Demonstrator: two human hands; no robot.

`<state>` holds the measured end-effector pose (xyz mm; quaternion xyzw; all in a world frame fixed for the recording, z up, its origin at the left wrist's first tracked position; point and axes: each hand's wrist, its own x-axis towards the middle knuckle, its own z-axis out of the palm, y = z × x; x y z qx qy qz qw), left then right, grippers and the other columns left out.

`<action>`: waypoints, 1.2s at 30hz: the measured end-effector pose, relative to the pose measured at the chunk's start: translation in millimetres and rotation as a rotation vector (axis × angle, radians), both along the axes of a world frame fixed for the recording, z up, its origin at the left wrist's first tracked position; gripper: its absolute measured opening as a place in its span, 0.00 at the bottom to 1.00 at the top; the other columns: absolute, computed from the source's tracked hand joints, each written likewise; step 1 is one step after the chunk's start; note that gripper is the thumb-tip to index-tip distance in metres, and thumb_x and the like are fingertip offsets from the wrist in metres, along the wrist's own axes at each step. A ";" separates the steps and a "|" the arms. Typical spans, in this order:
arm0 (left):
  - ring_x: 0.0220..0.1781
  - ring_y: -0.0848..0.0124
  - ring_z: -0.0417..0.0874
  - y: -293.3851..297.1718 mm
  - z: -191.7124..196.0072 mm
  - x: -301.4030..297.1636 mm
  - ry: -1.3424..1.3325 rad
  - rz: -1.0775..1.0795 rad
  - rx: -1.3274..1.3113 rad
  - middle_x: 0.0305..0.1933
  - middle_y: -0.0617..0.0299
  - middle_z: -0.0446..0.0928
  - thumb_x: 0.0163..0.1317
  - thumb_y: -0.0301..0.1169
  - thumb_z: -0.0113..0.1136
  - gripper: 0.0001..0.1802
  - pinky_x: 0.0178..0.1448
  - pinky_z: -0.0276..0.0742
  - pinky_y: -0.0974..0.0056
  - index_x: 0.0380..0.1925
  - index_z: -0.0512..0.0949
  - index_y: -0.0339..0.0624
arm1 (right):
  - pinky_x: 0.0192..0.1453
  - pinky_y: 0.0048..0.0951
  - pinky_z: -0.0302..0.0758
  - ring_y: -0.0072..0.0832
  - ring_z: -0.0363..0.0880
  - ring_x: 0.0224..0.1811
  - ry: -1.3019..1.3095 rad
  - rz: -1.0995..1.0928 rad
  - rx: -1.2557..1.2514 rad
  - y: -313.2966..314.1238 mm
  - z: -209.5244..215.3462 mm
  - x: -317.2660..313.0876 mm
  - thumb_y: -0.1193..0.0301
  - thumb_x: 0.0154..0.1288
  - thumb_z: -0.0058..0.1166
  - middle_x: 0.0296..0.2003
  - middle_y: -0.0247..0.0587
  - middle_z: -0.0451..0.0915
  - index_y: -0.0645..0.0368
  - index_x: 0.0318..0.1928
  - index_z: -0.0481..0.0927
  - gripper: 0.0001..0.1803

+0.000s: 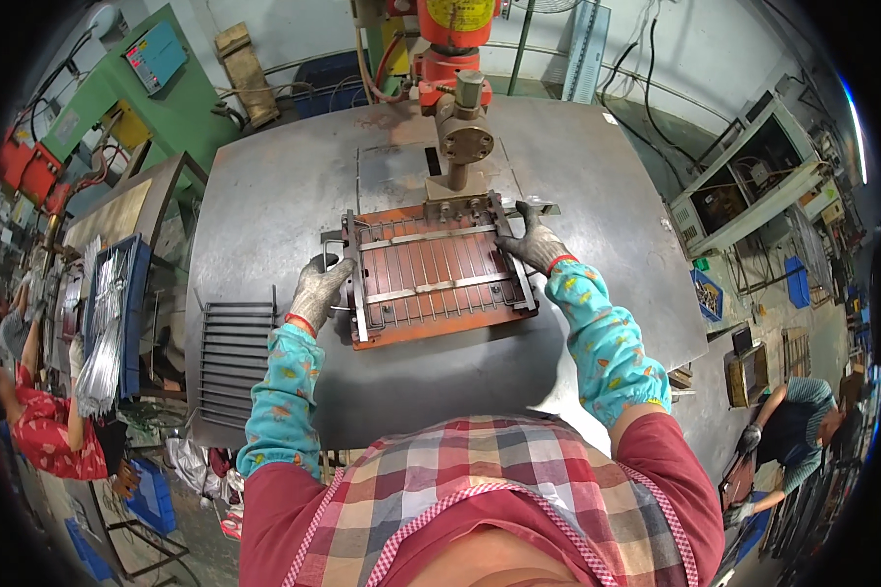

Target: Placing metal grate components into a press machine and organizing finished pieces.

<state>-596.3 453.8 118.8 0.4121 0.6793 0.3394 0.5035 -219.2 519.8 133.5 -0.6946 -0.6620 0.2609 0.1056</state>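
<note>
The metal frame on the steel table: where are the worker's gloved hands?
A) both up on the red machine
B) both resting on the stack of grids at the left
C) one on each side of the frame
C: the left hand and right hand flank the metal frame.

The person stands at a grey metal table (264, 196). Both gloved hands rest on the sides of a rust-coloured jig (431, 274) with a wire grid: the left hand (318, 291) on its left edge, the right hand (533, 245) on its right edge. Finished grids (235, 357) lie at the left.
</note>
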 end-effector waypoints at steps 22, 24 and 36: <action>0.46 0.59 0.83 35.9 10.2 57.7 1.311 -0.382 0.018 0.43 0.56 0.82 0.55 0.61 0.50 0.30 0.41 0.79 0.51 0.40 0.82 0.48 | 0.41 0.29 0.80 0.35 0.82 0.35 1.175 -0.742 0.606 -185.9 29.2 240.9 0.78 0.53 0.55 0.40 0.55 0.80 0.70 0.55 0.66 0.27; 0.45 0.60 0.83 36.1 13.4 60.7 1.346 -0.352 -0.020 0.42 0.57 0.82 0.57 0.59 0.49 0.27 0.39 0.79 0.49 0.39 0.82 0.50 | 0.41 0.29 0.80 0.35 0.82 0.34 1.105 -0.829 0.591 -189.9 -2.5 285.1 0.78 0.51 0.56 0.39 0.55 0.80 0.69 0.54 0.67 0.27; 0.39 0.57 0.83 13.2 -21.1 61.6 1.224 -0.199 0.218 0.36 0.55 0.81 0.61 0.58 0.44 0.27 0.38 0.76 0.50 0.33 0.80 0.48 | 0.53 0.40 0.73 0.45 0.77 0.51 -0.175 -0.067 0.318 -46.4 2.3 68.5 0.48 0.59 0.51 0.46 0.50 0.79 0.57 0.55 0.73 0.31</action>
